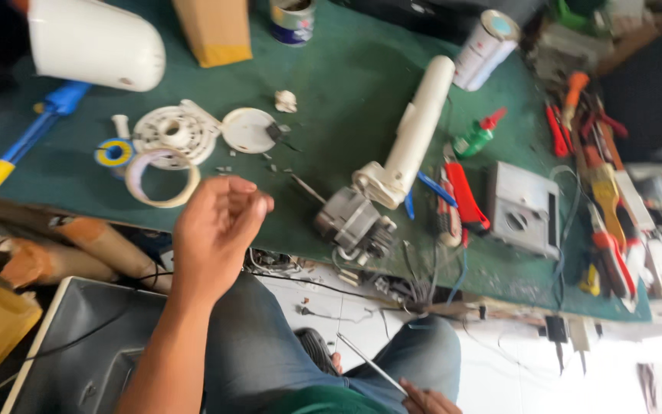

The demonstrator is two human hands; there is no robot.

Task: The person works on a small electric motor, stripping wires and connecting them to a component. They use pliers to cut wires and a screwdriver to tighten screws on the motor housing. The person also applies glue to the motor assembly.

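My left hand (216, 230) is raised over the front edge of the green-covered bench (346, 100), fingers loosely curled with the thumb close to them. Its palm faces away, so I cannot see whether it pinches anything. It hovers just right of a ring of pale tape (161, 178) and left of a small grey electric motor (354, 222). The motor is joined to a long white plastic neck (415, 126). My right hand (427, 400) shows only partly at the bottom edge above my knee, holding a thin metal rod (369, 362).
White round plastic parts (174, 132) and a disc (247, 130) lie beyond the tape, with a white housing (93, 42) and a blue-and-yellow tool (28, 138) behind. A grey box (522, 207), a red-handled cutter (465, 195), a green bottle (475, 139) and several hand tools (603, 192) crowd the right side.
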